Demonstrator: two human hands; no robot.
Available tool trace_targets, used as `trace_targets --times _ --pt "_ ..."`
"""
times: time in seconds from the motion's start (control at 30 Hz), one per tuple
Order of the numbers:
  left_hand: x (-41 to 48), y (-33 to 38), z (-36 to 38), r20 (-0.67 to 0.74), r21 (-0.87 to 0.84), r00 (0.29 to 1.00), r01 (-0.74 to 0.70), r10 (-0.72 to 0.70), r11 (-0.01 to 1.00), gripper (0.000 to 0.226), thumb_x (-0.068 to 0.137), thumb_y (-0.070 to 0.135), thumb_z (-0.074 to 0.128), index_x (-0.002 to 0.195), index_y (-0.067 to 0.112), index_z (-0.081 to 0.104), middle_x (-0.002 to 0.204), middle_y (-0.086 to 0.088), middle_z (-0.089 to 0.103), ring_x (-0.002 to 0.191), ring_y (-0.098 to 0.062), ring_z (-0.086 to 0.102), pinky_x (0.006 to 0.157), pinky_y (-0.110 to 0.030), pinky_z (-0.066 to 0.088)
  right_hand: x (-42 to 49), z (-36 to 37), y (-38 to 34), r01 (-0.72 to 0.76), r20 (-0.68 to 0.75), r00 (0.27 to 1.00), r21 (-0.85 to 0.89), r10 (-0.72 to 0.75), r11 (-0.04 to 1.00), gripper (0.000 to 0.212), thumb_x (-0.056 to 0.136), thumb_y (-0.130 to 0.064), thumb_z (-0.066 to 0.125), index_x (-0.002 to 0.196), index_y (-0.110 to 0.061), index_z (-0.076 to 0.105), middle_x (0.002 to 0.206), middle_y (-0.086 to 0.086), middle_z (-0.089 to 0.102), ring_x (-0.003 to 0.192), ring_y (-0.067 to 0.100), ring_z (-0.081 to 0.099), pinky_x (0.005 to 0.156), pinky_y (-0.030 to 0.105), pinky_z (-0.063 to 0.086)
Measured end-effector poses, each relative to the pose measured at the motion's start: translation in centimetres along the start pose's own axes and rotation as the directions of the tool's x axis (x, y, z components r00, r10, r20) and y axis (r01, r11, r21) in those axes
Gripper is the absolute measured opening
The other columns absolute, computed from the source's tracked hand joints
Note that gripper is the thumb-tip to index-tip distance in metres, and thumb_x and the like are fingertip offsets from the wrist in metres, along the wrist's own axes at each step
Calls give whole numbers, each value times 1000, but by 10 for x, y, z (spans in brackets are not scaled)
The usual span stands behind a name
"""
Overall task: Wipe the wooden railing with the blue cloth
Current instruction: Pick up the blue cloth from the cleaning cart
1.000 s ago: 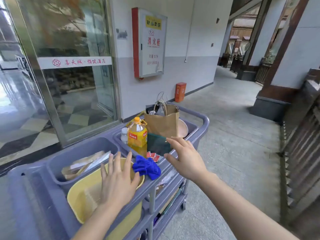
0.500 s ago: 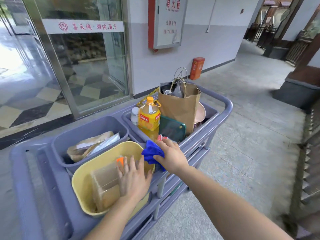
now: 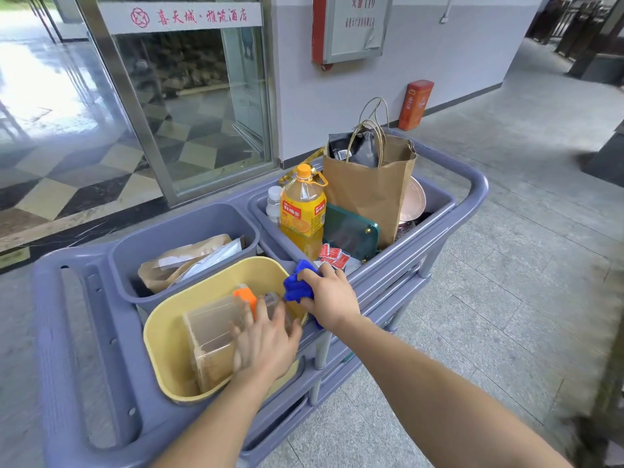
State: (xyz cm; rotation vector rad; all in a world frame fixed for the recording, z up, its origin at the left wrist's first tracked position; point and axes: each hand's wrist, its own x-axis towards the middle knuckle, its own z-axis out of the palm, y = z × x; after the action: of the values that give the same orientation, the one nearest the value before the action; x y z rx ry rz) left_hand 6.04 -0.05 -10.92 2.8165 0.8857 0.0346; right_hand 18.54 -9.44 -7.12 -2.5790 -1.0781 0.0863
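Note:
A crumpled blue cloth (image 3: 297,285) lies on the rim of the grey service cart (image 3: 77,332), beside a yellow tub (image 3: 162,349). My right hand (image 3: 329,298) is closed around the cloth from the right. My left hand (image 3: 265,342), blurred by motion, rests with spread fingers on a clear plastic container with an orange part (image 3: 216,329) inside the yellow tub. The wooden railing (image 3: 607,383) shows only as a blurred dark strip at the far right edge.
The cart's far bin holds an orange juice bottle (image 3: 303,206), a brown paper bag (image 3: 371,187), a green case (image 3: 351,233) and red sachets (image 3: 332,255). A grey tub (image 3: 189,224) holds paper packets. A glass door and a wall stand behind; tiled floor runs to the right.
My right hand came down from above the cart and closed on the blue cloth. My left hand dropped into the yellow tub onto the clear container. The view tilted downward.

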Motion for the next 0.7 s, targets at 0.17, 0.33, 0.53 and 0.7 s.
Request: trace_targets --times 0.17,0.33,0.53,0.7 --pt "-3 0 -3 48 -22 999 -2 3 1000 64 92 63 19 146 33 35 156 -11 32 148 -39 18 109 -65 33 -13 -14 6 -31 -62 997 86 36 996 43 79 -30 60 120 -30 49 104 6 47 92 31 43 77 39 45" --pt "-5 2 -15 21 -81 999 -30 31 996 64 97 60 33 152 29 27 160 -12 27 150 -36 17 113 -60 31 -35 -41 18 -110 -171 976 151 135 982 43 76 -28 60 118 -32 52 105 5 51 94 33 48 80 41 46" --pt "1 34 -48 -83 -87 972 -225 218 970 64 98 54 37 155 28 24 163 -14 23 152 -36 12 116 -59 24 -78 -78 40 -242 -283 915 181 286 953 45 73 -26 61 117 -34 54 104 2 53 95 31 51 74 32 42" --pt "-4 85 -67 -97 -137 906 -421 411 897 64 97 53 40 154 27 27 164 -14 21 153 -35 12 118 -60 23 -142 -110 64 -395 -379 814 194 440 898 45 72 -26 63 115 -34 55 104 0 54 95 28 52 71 29 34"
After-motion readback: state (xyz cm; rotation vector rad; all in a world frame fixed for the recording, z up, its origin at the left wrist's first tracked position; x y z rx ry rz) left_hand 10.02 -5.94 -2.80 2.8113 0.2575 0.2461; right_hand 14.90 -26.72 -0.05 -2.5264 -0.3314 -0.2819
